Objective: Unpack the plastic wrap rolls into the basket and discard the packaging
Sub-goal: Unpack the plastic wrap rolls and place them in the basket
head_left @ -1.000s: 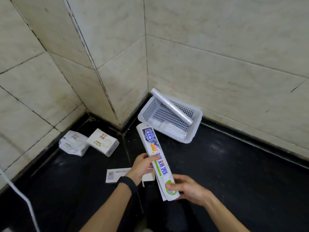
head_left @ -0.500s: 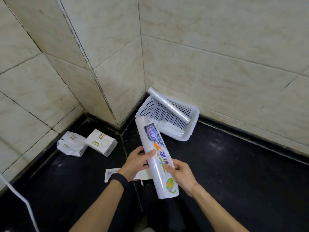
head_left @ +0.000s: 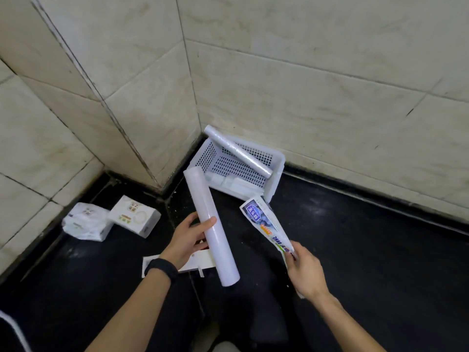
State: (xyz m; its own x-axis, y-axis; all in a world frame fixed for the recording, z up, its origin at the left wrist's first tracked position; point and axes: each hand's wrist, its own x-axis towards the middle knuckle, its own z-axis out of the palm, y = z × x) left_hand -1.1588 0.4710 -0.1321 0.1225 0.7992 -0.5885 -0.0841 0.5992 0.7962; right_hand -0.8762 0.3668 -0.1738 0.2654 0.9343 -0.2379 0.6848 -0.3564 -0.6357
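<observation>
My left hand (head_left: pixel 186 241) grips a bare white plastic wrap roll (head_left: pixel 210 227) near its middle, the roll slanting up toward the basket. My right hand (head_left: pixel 303 268) pinches the lower end of the empty printed wrapper (head_left: pixel 266 223), held apart to the right of the roll. The white perforated basket (head_left: pixel 275 184) sits in the wall corner beyond. Another wrap roll (head_left: pixel 237 151) lies slanted across its rim, and more white items lie inside along its near wall.
A white carton (head_left: pixel 134 215) and a crumpled white plastic bag (head_left: pixel 85 222) lie on the black floor at left by the tiled wall. A flat white box (head_left: pixel 148 262) lies under my left hand. Tiled walls close off the corner.
The printed wrapper has come off the roll: my right hand pulled it away to the right while my left hand kept the bare roll.
</observation>
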